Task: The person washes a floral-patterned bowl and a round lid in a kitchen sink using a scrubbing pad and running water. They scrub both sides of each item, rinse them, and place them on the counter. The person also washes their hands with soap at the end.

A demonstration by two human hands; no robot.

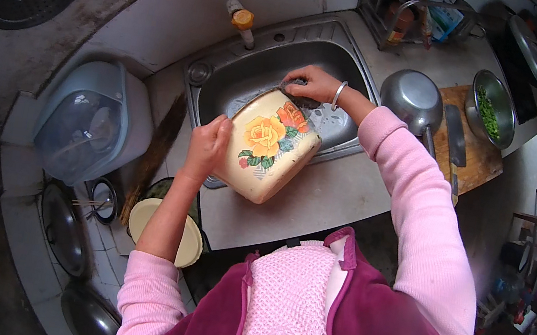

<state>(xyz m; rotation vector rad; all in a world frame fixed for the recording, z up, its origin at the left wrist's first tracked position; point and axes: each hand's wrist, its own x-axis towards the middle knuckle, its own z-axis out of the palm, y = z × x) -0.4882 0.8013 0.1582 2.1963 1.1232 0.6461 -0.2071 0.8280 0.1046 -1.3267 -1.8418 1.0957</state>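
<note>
A cream enamel pot with a printed yellow and orange rose pattern (pixel 265 140) is tilted on its side over the front edge of the stainless steel sink (pixel 242 70). My left hand (pixel 209 144) grips the pot's left side, fingers curled at its rim or handle. At the far rim, my right hand (pixel 314 85) holds a dark grey scouring pad (pixel 306 100) against or just beside the pot. The pad is partly hidden by my fingers. Some wetness shows on the sink floor. Behind the sink stands a tap with a yellow handle (pixel 243 19).
Right of the sink are an upturned metal saucepan (pixel 412 98), a cleaver (pixel 456 135) on a wooden board (pixel 481 171), and a steel bowl of chopped greens (pixel 491 109). At left stand a lidded plastic container (pixel 95 122), a straw brush (pixel 154 164) and a cream round lid or plate (pixel 192 242).
</note>
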